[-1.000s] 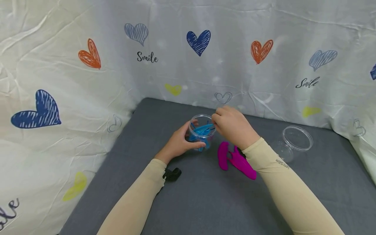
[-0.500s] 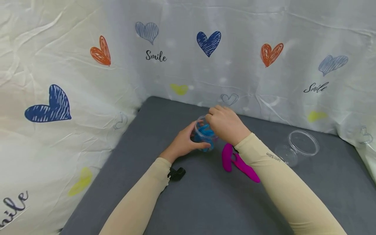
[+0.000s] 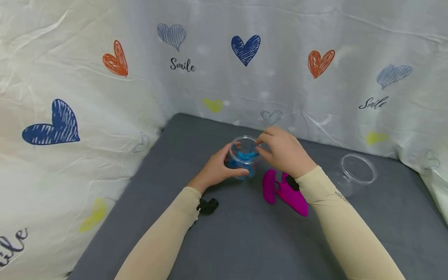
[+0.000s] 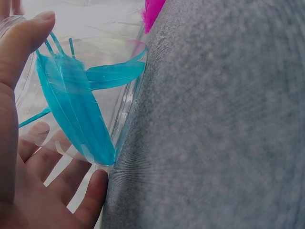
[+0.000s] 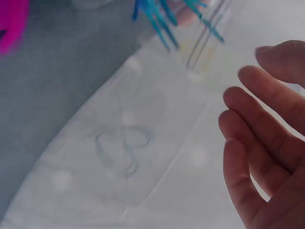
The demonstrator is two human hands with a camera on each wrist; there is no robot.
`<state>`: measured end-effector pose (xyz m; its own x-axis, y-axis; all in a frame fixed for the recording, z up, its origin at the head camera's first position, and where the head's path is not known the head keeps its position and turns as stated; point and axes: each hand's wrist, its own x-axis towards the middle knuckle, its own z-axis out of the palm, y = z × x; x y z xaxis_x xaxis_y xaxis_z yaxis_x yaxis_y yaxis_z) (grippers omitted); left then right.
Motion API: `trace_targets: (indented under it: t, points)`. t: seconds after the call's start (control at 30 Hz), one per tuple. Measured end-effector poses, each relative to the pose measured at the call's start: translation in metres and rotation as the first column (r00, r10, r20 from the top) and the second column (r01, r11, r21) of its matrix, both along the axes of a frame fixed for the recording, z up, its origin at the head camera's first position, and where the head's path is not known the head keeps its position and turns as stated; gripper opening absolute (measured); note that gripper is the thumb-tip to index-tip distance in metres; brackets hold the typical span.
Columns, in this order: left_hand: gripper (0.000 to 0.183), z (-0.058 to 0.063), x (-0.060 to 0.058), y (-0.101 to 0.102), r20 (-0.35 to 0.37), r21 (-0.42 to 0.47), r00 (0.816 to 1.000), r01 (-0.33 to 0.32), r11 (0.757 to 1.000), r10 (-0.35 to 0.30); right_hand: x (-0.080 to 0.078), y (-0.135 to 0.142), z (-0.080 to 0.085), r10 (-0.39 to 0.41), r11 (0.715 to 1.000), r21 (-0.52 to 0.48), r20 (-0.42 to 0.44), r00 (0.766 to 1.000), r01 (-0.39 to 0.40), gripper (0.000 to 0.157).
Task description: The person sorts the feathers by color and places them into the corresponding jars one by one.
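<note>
My left hand point(image 3: 217, 168) grips a clear plastic jar point(image 4: 125, 112) around its side, thumb in front and fingers behind. Blue feathers point(image 4: 76, 102) lie inside it, and in the right wrist view several blue quill ends point(image 5: 162, 24) poke up at its mouth. My right hand point(image 3: 285, 151) hovers at the jar's right rim. In the right wrist view its fingers are loosely bent, thumb apart from them, with nothing visible between. On the cloth below that hand lie magenta feathers point(image 3: 269, 186), partly covered by the right wrist.
A second clear jar point(image 3: 359, 182) stands on the right of the grey cloth-covered table point(image 3: 245, 241). Behind and to the left hangs a white curtain point(image 3: 280, 23) printed with hearts. A black strap point(image 3: 209, 206) shows at the left wrist.
My right hand dipped towards the jar's mouth, then drew back to the right with its thumb and fingers parted. The left hand keeps its grip on the jar. The head view has shifted slightly.
</note>
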<state>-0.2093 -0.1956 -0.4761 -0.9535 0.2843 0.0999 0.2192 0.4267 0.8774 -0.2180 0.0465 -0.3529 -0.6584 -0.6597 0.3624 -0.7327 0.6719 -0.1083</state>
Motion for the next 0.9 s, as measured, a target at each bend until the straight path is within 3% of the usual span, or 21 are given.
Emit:
trace_targets:
  t: [0.17,0.23,0.3,0.4,0.57,0.7,0.73,0.8,0.87,0.9]
  points:
    - [0.097,0.002,-0.002,0.005,-0.007,-0.023,1.000,-0.003,1.000,0.003,0.021,0.052,-0.007,-0.128,0.969,-0.214,-0.025,0.991,0.120,0.017]
    - [0.097,0.001,-0.003,0.005,-0.015,-0.022,1.000,0.002,1.000,-0.002,0.031,0.073,-0.016,-0.189,0.934,-0.315,-0.037,0.981,0.168,0.019]
    - [0.094,0.001,-0.002,0.004,-0.015,-0.019,1.000,0.010,1.000,-0.010,0.041,0.094,-0.026,-0.263,0.882,-0.417,-0.045,0.964,0.221,0.023]
    - [0.093,0.000,0.000,0.000,0.000,-0.032,1.000,0.009,0.999,-0.009,0.053,0.123,-0.042,-0.377,0.763,-0.577,-0.032,0.925,0.291,0.035]
    - [0.105,0.006,0.001,-0.003,0.023,-0.127,0.998,-0.049,0.991,0.052,0.059,0.170,-0.068,-0.530,0.485,-0.778,0.103,0.842,0.400,0.067]
    - [0.122,0.016,0.007,-0.002,-0.006,-0.232,0.994,-0.112,0.966,0.113,0.061,0.192,-0.082,-0.511,0.280,-0.824,0.308,0.803,0.494,0.088]
    - [0.124,0.020,0.009,0.001,-0.032,-0.249,0.992,-0.130,0.960,0.126,0.062,0.196,-0.083,-0.486,0.243,-0.823,0.354,0.799,0.513,0.092]
    - [0.123,0.034,0.012,0.010,-0.119,-0.264,0.983,-0.166,0.950,0.138,0.063,0.203,-0.084,-0.426,0.196,-0.821,0.422,0.800,0.537,0.098]
    - [0.117,0.055,0.014,0.024,-0.253,-0.256,0.959,-0.195,0.947,0.129,0.064,0.210,-0.083,-0.383,0.187,-0.813,0.457,0.803,0.552,0.102]
    - [0.111,0.068,0.015,0.033,-0.334,-0.256,0.936,-0.203,0.945,0.111,0.063,0.213,-0.083,-0.368,0.190,-0.808,0.467,0.804,0.557,0.103]
